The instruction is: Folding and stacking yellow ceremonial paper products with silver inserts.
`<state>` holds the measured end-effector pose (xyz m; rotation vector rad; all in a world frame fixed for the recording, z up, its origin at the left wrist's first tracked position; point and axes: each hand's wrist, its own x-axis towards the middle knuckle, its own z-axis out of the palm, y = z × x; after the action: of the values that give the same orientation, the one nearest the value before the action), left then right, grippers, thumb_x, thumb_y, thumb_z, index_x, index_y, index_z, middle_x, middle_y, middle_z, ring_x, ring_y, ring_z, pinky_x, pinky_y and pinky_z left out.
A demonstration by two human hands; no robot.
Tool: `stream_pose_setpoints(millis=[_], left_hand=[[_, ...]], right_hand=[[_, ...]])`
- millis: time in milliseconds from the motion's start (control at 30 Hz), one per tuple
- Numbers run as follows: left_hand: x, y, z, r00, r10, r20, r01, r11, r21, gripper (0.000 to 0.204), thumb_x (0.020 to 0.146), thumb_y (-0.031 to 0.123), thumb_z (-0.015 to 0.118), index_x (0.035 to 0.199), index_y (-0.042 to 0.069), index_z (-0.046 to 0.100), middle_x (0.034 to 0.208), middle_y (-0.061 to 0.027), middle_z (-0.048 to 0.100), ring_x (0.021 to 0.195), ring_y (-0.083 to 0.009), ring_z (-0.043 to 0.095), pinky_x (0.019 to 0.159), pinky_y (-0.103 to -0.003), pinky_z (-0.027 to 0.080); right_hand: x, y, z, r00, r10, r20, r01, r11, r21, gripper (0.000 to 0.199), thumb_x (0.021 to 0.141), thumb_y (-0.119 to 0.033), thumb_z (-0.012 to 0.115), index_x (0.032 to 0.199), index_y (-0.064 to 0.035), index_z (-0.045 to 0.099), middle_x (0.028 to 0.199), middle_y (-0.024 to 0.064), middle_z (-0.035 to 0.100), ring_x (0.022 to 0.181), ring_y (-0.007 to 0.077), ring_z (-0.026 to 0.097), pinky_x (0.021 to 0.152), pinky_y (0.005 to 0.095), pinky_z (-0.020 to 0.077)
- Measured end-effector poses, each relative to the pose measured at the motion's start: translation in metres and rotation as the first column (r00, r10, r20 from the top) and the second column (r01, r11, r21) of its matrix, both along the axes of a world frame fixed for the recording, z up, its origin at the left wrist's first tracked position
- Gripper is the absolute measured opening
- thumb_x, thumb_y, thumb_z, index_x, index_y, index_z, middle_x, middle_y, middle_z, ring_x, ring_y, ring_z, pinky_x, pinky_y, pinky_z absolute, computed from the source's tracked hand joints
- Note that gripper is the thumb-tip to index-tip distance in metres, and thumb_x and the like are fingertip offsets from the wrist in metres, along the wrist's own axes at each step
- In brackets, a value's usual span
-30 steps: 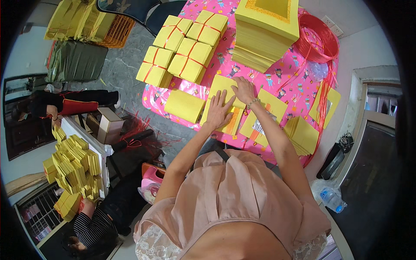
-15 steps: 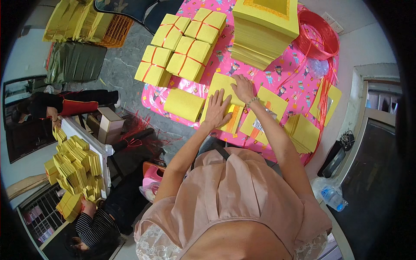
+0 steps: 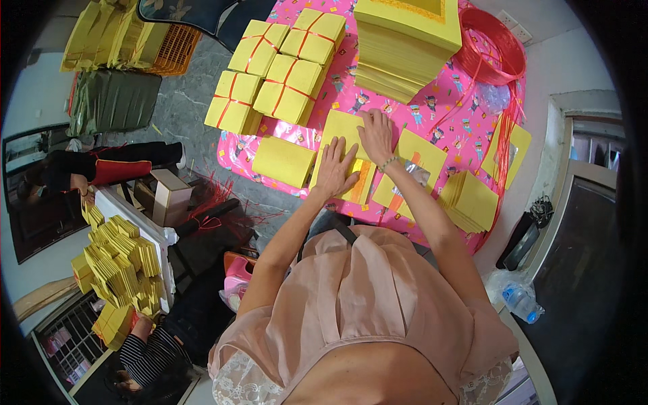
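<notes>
On the pink patterned table, both hands press on a yellow paper sheet (image 3: 342, 125), which looks partly folded over with an orange strip showing at its near side. My left hand (image 3: 335, 169) lies flat on it with fingers spread. Beside it, my right hand (image 3: 378, 138) rests on the sheet's right part, fingers stretched out and pointing away from me. A folded yellow paper pile (image 3: 283, 162) sits just left of my left hand. To the right of the sheet lies another yellow sheet (image 3: 422, 162) with an orange and silver patch, partly behind my right forearm.
Yellow bundles tied with red ribbon (image 3: 287, 88) stand at the far left of the table. A tall yellow paper stack (image 3: 398, 74) and a red ribbon coil (image 3: 509, 74) are at the back. Folded papers (image 3: 469, 202) lie right. Two people work around another table (image 3: 165, 236) at left.
My right hand has turned slightly, its fingers now pointing more away from me. My left hand stays flat on the sheet. The whole view has shifted a little.
</notes>
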<state>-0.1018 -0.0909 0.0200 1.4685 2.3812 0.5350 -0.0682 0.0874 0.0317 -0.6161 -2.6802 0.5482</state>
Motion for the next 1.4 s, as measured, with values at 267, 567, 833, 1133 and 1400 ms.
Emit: stream_pose_setpoints(millis=[267,567,833,1133,1400], left_hand=[[-0.002,0.000,0.000,1.000,-0.024,0.012,0.024,0.999,0.026,0.080,0.082,0.044,0.063,0.150,0.015,0.031,0.152,-0.0275,0.022,0.142,-0.0458,0.017,0.115,-0.057,0.016],[-0.002,-0.001,-0.003,1.000,-0.021,0.008,0.020,0.998,0.061,0.080,0.083,0.046,0.061,0.150,0.016,0.030,0.152,-0.0278,0.021,0.142,-0.0464,0.017,0.114,-0.058,0.017],[-0.001,-0.001,-0.005,1.000,-0.018,0.007,0.017,0.999,0.038,0.078,0.085,0.048,0.058,0.151,0.017,0.030,0.152,-0.0280,0.021,0.142,-0.0462,0.016,0.114,-0.057,0.017],[0.000,-0.004,-0.011,1.000,-0.012,-0.024,0.012,1.000,0.019,0.078,0.085,0.049,0.057,0.151,0.018,0.028,0.154,-0.0267,0.020,0.144,-0.0436,0.015,0.116,-0.054,0.016],[0.000,-0.012,-0.007,0.988,-0.062,-0.144,0.052,0.996,-0.073,0.083,0.089,0.059,0.049,0.152,0.011,0.025,0.156,-0.0256,0.015,0.146,-0.0406,0.012,0.116,-0.052,0.015]], right_hand=[[0.057,-0.041,-0.008,0.998,0.024,0.050,-0.011,0.970,-0.244,0.013,0.087,-0.013,0.060,0.093,-0.0042,0.052,0.089,0.0145,0.054,0.088,0.0341,0.055,0.077,0.0444,0.0452],[0.060,-0.044,-0.008,0.999,0.030,0.032,-0.023,0.978,-0.206,0.009,0.087,-0.012,0.059,0.090,-0.0046,0.054,0.085,0.0134,0.054,0.088,0.0326,0.055,0.075,0.0435,0.0448],[0.063,-0.047,-0.015,0.986,0.158,0.055,-0.156,0.987,-0.042,0.009,0.085,-0.011,0.060,0.090,-0.0064,0.054,0.084,0.0112,0.055,0.083,0.0285,0.058,0.073,0.0398,0.0471],[0.061,-0.049,-0.020,0.996,0.092,-0.013,-0.093,0.975,-0.203,0.008,0.088,-0.011,0.058,0.091,-0.0056,0.054,0.083,0.0128,0.052,0.080,0.0320,0.057,0.070,0.0418,0.0485],[0.063,-0.048,-0.021,0.987,0.153,0.058,-0.148,0.985,-0.090,0.011,0.087,-0.012,0.059,0.095,-0.0066,0.054,0.085,0.0115,0.052,0.086,0.0299,0.057,0.074,0.0399,0.0483]])
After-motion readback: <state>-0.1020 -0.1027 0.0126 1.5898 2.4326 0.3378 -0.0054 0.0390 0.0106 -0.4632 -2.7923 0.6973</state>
